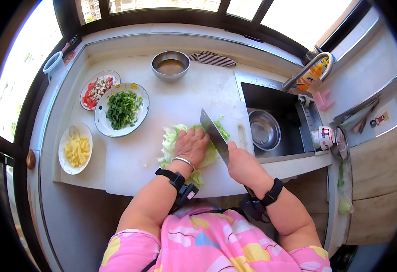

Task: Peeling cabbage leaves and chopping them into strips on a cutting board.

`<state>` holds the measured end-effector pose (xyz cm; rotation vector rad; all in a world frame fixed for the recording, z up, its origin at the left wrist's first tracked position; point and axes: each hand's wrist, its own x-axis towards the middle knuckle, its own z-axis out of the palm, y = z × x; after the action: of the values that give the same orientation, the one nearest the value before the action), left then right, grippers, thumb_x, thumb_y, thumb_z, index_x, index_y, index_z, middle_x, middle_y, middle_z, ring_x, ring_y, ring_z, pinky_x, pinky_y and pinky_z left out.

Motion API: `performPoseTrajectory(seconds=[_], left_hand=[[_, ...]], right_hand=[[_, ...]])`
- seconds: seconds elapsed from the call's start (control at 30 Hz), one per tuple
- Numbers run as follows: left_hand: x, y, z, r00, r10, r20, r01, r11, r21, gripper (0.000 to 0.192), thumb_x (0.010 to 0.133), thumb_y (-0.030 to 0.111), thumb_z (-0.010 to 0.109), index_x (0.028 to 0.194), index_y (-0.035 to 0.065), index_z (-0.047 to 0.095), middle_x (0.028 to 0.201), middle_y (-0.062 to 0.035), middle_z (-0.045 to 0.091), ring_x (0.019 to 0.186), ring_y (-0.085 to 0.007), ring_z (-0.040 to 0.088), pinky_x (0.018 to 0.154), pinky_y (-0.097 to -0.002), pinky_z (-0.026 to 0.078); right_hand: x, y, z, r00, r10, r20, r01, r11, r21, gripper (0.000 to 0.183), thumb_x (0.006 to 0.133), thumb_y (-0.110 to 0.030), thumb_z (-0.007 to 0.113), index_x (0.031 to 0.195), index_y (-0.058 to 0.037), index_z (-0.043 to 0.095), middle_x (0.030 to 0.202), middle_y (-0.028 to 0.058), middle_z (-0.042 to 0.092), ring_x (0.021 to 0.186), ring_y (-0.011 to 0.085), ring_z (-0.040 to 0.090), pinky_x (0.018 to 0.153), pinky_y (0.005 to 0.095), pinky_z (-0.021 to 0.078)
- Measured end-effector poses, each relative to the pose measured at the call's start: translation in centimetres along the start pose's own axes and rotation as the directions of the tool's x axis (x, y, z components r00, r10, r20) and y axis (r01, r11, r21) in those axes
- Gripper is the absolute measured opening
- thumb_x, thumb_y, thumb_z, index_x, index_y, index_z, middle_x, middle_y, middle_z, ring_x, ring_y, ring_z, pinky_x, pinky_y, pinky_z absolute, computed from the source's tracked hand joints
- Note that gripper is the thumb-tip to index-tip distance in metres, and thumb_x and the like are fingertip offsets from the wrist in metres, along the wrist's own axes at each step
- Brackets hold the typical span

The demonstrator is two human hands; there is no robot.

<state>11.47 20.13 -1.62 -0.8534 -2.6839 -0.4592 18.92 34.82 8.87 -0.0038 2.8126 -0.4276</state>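
My left hand (192,144) lies spread over a pile of pale green leafy vegetable, probably lettuce or cabbage (170,140), pressing it on a white cutting board (127,170). The handle of a cleaver is in my right hand (242,165). The cleaver's broad steel blade (214,134) stands on edge just right of my left fingers. Beyond the blade lie a few cut green pieces (221,129). Some leaf also pokes out below my left wrist. The blade's lower edge is hidden from this angle.
At the left stand a plate of chopped greens (144,112), a plate of diced red and pale pieces (116,75) and a dish of yellow chunks (62,149). A steel bowl of liquid (171,77) and a striped cloth (215,58) sit behind. Right is a sink (283,154) holding a metal bowl (274,131).
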Motion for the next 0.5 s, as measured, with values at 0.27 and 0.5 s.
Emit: performPoseTrajectory(seconds=[0.27,0.5], left_hand=[[0.1,0.0,0.2,1.000,0.019,-0.020,-0.019,1.000,0.004,0.012,0.074,0.017,0.055,0.084,0.0148,0.062,0.090,-0.0005,0.058,0.089,-0.0187,0.054,0.074,-0.0355,0.038],[0.0,-0.1,0.0,0.999,-0.005,-0.043,0.005,1.000,-0.002,0.011,0.075,0.016,0.055,0.084,0.0148,0.061,0.089,0.0001,0.058,0.089,-0.0181,0.054,0.075,-0.0349,0.038]], right_hand=[[3.1,0.8,2.3,0.958,0.101,-0.267,-0.067,0.989,0.132,0.023,0.082,-0.003,0.044,0.104,0.0012,0.043,0.082,0.0291,0.061,0.081,0.0470,0.060,0.073,0.0537,0.0464],[0.1,-0.5,-0.9,0.999,0.030,-0.032,-0.029,0.999,0.021,0.020,0.080,-0.002,0.045,0.099,0.0017,0.043,0.080,0.0299,0.061,0.079,0.0472,0.059,0.072,0.0545,0.0456]])
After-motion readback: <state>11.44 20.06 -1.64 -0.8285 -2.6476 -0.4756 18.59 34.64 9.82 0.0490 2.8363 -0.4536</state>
